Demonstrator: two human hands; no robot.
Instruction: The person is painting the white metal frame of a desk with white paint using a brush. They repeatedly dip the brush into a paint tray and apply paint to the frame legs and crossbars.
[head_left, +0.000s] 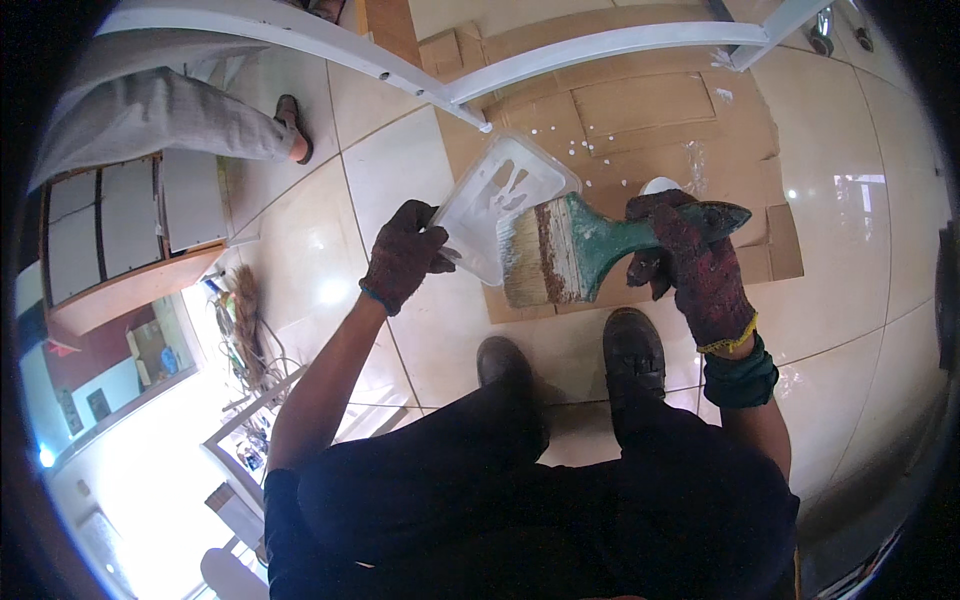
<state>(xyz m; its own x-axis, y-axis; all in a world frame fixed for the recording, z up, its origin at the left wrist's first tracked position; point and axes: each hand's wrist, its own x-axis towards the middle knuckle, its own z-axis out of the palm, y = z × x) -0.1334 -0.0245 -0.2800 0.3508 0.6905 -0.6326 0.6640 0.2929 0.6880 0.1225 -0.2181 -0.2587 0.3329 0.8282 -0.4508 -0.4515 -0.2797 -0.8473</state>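
Observation:
My left hand point(405, 255), in a dark knitted glove, is closed on the left edge of a shallow translucent plastic tray point(462, 222) with white paint smeared inside. In my right hand point(700, 260), gloved the same way, is the green handle of a wide paintbrush point(585, 245). The brush points left, and its pale bristles overlap the tray's lower right side; whether they touch it I cannot tell. Dried brown and white paint coats the ferrule. Partly hidden behind my right hand is a round white object point(660, 186).
A flattened cardboard sheet point(640, 110) with white drips covers the tiled floor ahead. Above it runs a white metal frame point(610, 42). Another person's grey-trousered leg point(190, 115) extends in at upper left, near a cabinet point(130, 215). My shoes point(632, 350) stand at the cardboard's near edge.

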